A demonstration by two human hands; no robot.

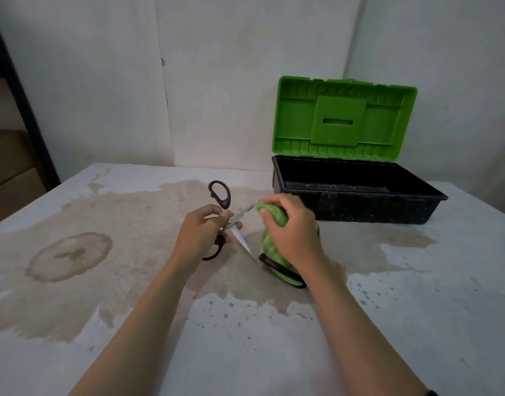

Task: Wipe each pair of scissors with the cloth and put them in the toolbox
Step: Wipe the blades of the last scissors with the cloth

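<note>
The wiping step is in hand. The left hand [201, 234] grips a pair of scissors [227, 221] at the pivot and lower handle, holding them above the stained table [74, 281] with the blades spread wide: one points down and toward the person, the other runs up and to the right. The right hand [291, 227] is clenched around a bunched green cloth [274, 241], pinching it over the tip of that upper blade (the rest of the cloth hangs down to the table, dark edging showing at the bottom). The toolbox [357, 192] stands just behind the right hand, lid up; its black tray looks empty, though the near wall hides part of the floor. No other scissors are in view. As I judge it, the next move calls for drawing the cloth along this blade, then wiping the lower one, keeping the fingers off the edges; after that, close the blades and lay the scissors in the box.
</note>
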